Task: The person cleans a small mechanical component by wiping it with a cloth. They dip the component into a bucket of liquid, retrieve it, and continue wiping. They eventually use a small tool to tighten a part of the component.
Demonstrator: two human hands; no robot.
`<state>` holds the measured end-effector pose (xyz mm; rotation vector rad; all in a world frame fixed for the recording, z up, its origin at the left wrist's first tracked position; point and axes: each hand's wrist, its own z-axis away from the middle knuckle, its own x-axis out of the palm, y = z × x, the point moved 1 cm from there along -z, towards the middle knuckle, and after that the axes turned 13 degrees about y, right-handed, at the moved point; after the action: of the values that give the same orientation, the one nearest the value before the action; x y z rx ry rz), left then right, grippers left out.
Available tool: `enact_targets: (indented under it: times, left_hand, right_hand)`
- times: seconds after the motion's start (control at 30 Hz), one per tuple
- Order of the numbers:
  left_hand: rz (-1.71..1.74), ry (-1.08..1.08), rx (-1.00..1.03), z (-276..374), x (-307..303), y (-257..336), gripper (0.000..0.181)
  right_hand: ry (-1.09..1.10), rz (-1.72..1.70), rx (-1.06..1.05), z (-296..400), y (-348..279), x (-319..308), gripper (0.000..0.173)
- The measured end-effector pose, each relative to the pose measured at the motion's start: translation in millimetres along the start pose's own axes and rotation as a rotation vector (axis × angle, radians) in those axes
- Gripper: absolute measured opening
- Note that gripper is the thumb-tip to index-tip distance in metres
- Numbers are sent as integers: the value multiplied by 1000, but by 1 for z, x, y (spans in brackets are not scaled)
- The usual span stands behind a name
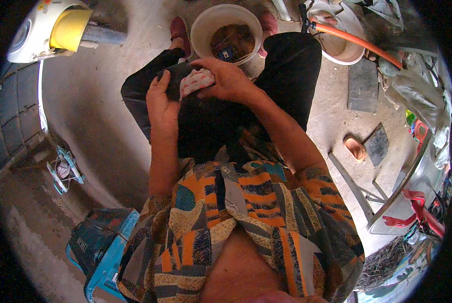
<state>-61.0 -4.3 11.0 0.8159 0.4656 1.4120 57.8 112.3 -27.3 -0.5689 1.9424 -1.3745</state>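
Over the lap, my left hand (163, 91) grips a dark object (176, 77) whose kind I cannot tell against the black trousers. My right hand (231, 80) holds a crumpled white cloth or wrapper with red marks (198, 81), which lies against the dark object's right side. Just beyond the hands, between the feet, stands a white plastic bucket (200, 36). Brown material lies at its bottom, with a small blue item (226, 53) on it.
An orange-handled tool (356, 38) crosses a second white bucket (356, 57) at upper right. Grey slabs (363, 85) and a small tan dish (354, 148) lie on the floor. At left are a white appliance with a yellow part (67, 28) and a blue-framed stool or chair (108, 261).
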Motion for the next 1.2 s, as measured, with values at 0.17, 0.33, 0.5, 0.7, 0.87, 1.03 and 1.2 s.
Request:
enact_targets:
  times: [0.17, 0.33, 0.5, 0.7, 0.87, 1.03, 1.2]
  left_hand:
    - [-188, -17, 77, -35, -18, -31, 23]
    - [-654, -380, 515, 1, -11, -14, 59]
    - [-979, -510, 772, 17, -20, -37, 83]
    - [-763, -436, 858, 27, -14, -36, 75]
    - [-700, -258, 831, 15, -35, -30, 52]
    - [-474, 81, 778, 16, -49, 21, 30]
    - [-283, 592, 1097, -21, -156, 101, 14]
  right_hand:
    - [-225, 67, 213, 8, 3, 4, 44]
    - [-198, -226, 247, 5, 14, 0, 32]
    - [-339, -340, 270, -5, -16, -19, 25]
    - [-357, -212, 576, -6, 8, -8, 25]
    - [-275, -317, 505, -6, -23, 8, 24]
    - [-336, 13, 319, 4, -14, 5, 16]
    - [24, -174, 431, 8, 22, -7, 13]
